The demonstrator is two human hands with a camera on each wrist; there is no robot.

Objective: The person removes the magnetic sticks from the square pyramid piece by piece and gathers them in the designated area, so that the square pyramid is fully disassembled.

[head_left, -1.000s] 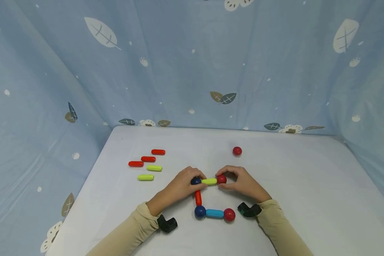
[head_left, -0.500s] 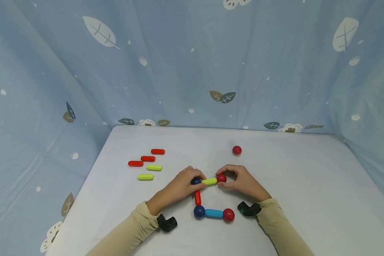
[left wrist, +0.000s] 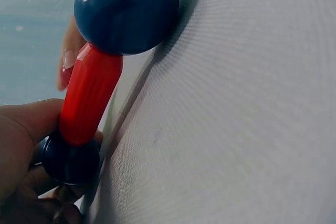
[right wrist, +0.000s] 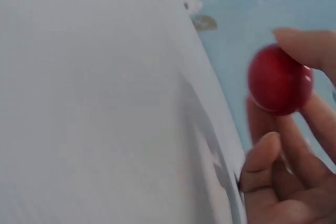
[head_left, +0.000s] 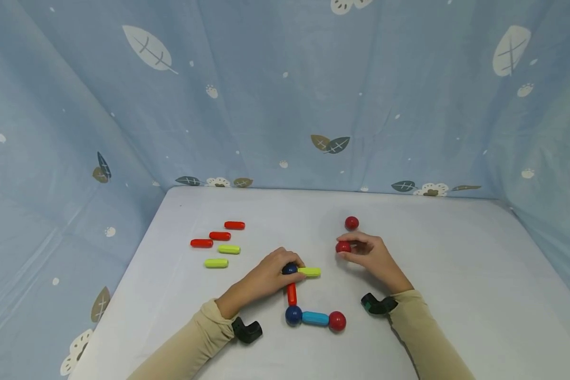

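Observation:
My left hand (head_left: 266,274) grips a dark blue ball (head_left: 290,268) with fingers and thumb; a yellow-green rod (head_left: 312,272) points right from it, its far end free. From that ball a red rod (head_left: 292,294) runs down to a second dark blue ball (head_left: 293,315), then a light blue rod (head_left: 315,319) and a red ball (head_left: 337,321) on the right. The left wrist view shows the red rod (left wrist: 90,95) between both blue balls. Thumb and fingers of my right hand (head_left: 377,261) pinch another red ball (right wrist: 278,80), apart from the yellow-green rod.
A loose red ball (head_left: 352,222) lies just beyond the right hand. Several loose rods lie on the left of the white table (head_left: 456,274): red ones (head_left: 220,236) and two yellow-green ones (head_left: 216,263). A blue leaf-patterned curtain (head_left: 266,95) closes off the back and sides.
The right hand has pulled its red ball off the end of the yellow-green rod and moved it right and away toward the loose red ball. The left hand has stayed in place.

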